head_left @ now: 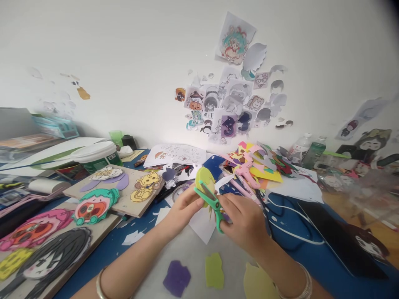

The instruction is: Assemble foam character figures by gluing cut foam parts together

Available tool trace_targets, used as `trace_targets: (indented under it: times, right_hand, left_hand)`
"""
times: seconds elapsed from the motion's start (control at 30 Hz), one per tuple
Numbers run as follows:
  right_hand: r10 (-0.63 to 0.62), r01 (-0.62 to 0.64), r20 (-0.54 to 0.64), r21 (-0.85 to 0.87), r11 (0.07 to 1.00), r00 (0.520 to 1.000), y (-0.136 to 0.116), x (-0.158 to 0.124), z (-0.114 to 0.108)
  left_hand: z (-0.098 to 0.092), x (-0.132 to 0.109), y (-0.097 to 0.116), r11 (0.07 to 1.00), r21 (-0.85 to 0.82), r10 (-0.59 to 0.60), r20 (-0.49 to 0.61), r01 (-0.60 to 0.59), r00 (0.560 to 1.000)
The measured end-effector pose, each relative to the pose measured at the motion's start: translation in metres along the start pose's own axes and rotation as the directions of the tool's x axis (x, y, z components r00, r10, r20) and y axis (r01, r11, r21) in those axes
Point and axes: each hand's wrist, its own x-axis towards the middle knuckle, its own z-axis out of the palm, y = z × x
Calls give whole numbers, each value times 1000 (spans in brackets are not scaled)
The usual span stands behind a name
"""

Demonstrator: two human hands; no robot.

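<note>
My left hand (187, 206) is closed on a yellow-green cutout (203, 176), holding it up over the work mat. In my right hand (246, 216) is a pair of green-handled scissors (215, 203), gripped by the loops. Their blades cross the face of the cutout from the right, and I cannot tell exactly where they cut. Below the hands lie a purple scrap (176, 278), a lime-green scrap (214, 270) and a pale yellow piece (256, 282), partly covered by my right forearm. A white sheet of paper (204, 226) sits just under the cutout.
Boards (102, 232) with finished character cutouts fill the left side, beside a white tub (96, 154). Coloured scraps and a pink glue gun (246, 172) are heaped behind my hands. A white cable (299, 238) and a black tablet-like slab (339, 241) lie at right.
</note>
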Motion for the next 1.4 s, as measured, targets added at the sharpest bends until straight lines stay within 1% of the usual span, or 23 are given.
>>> trace_targets:
  times: [0.2, 0.4, 0.5, 0.63, 0.77, 0.93, 1.07, 1.23, 1.4]
  right_hand:
    - [8, -7, 23, -18, 1000, 1000, 0, 1, -1]
    - [-2, 2, 36, -11, 1000, 999, 1, 1, -2]
    - [7, -7, 26, -5, 1000, 1000, 1, 0, 0]
    - [36, -37, 32, 38, 999, 999, 0, -1, 2]
    - [74, -77, 40, 90, 993, 996, -1, -1, 2]
    - [109, -110, 18, 128, 986, 994, -2, 2, -2]
    - [88, -90, 18, 127, 988, 996, -2, 1, -2]
    - [67, -67, 6, 112, 991, 998, -2, -1, 0]
    - [59, -58, -12, 94, 994, 998, -3, 1, -1]
  left_hand:
    - [1, 2, 4, 999, 39, 6, -33, -4, 999]
    - [1, 1, 10, 1000, 26, -15, 6, 14, 1000]
    - [1, 2, 8, 1000, 28, -11, -8, 11, 1000]
    - [2, 3, 6, 999, 36, -14, -51, 16, 999]
    - [4, 5, 8, 999, 38, -3, -54, 5, 999]
    - [5, 4, 10, 999, 32, 4, -61, -2, 998]
    - [6, 4, 10, 1000, 5, -1, -84, 2, 996]
    - [9, 5, 13, 999, 34, -17, -143, 22, 990]
    - [11, 5, 14, 999, 13, -34, -152, 37, 988]
